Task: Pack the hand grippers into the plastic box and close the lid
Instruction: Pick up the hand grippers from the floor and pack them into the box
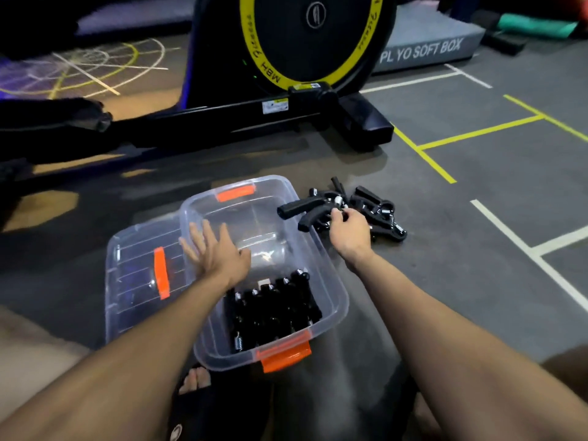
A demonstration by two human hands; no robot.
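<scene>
**Hand grippers: part packed, part loose on floor**

Hand grippers (353, 208) piled loose on grey floor (445, 281), just right of plastic box (331, 291); more grippers (273, 310) already packed in near end of box. Far half of box bare. Lid (133, 281) off, lying flat against box's left side, orange strip (160, 272) on top. Orange latch (284, 358) at near rim, second orange latch (235, 192) at far rim.

Open floor to right of pile and toward painted lines (515, 237). Black machine base (286, 122) well beyond box's far edge. Sandalled foot (194, 381) just below box's near-left corner.

Left hand (216, 253) spread flat, fingers straight and released, reaching over left rim of box, fingertips over lid edge; holding nothing. Forearm crossing near-left wall diagonally.

Right hand (348, 230) stretched past box's right rim onto pile, fingers curled, pinching one gripper (305, 211) at spring end; black handles pointing left over box's right edge. Right forearm clear of rim.
</scene>
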